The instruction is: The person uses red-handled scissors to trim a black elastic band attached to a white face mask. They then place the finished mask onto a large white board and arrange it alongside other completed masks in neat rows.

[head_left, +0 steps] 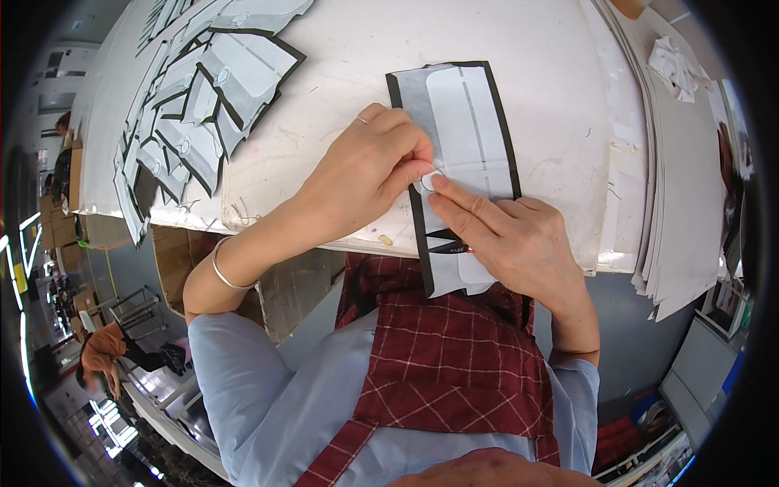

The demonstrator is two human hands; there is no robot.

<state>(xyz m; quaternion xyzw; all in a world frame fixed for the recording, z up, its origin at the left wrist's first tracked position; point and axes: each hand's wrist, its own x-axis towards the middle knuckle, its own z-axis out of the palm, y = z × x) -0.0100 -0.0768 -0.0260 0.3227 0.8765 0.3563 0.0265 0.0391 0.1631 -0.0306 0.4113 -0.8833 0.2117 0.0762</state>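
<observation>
Where the white table's near edge meets the person's front, right of its middle, lies a long pale-grey and white panel with black borders [458, 109], its lower end reaching past that edge. Near its left border sits a small round white disc [428, 183].

At the disc, the bare left hand [361, 166] has its thumb and index finger pinched together; I cannot tell what is between them. From the other side, the bare right hand [523, 239] reaches in with 2 fingers extended, their tips at the disc; whether it also grips the panel is hidden.

On the left wrist is a thin silver bangle [217, 266]. Below is a dark-red checked cloth apron [454, 357] over a light-blue shirt [251, 390].

Farther out on the white table [341, 49], a loose pile of similar black-edged panels [247, 69] covers the far left corner and runs along the left edge. Beside the right edge stand layered pale-grey sheets [669, 203], with a crumpled white cloth [675, 69] near their far end.
</observation>
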